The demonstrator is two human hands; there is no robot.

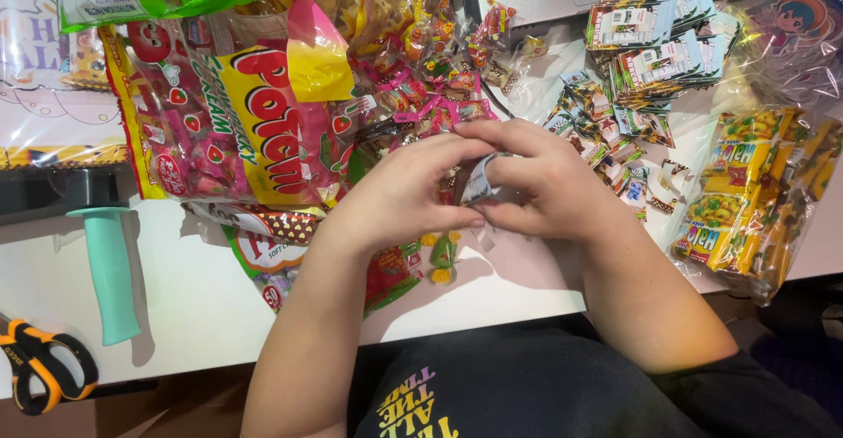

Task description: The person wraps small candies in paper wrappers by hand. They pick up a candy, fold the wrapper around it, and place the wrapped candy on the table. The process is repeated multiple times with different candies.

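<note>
My left hand (408,194) and my right hand (540,183) meet above the white table's (193,289) front edge. Together they pinch a small clear plastic packet (480,183) with a pale printed strip, held between fingertips and thumbs. Its contents are hidden by my fingers. Just below the hands lies a small green and yellow wrapped candy (442,258). A large pink and yellow candy bag (237,122) lies to the left of my left hand.
Loose wrapped sweets (430,78) are heaped behind the hands. Stacks of small printed sachets (659,52) sit at the back right, yellow snack bags (746,192) at the right edge. A mint-handled tool (110,271) and orange-black scissors (44,363) lie at the left.
</note>
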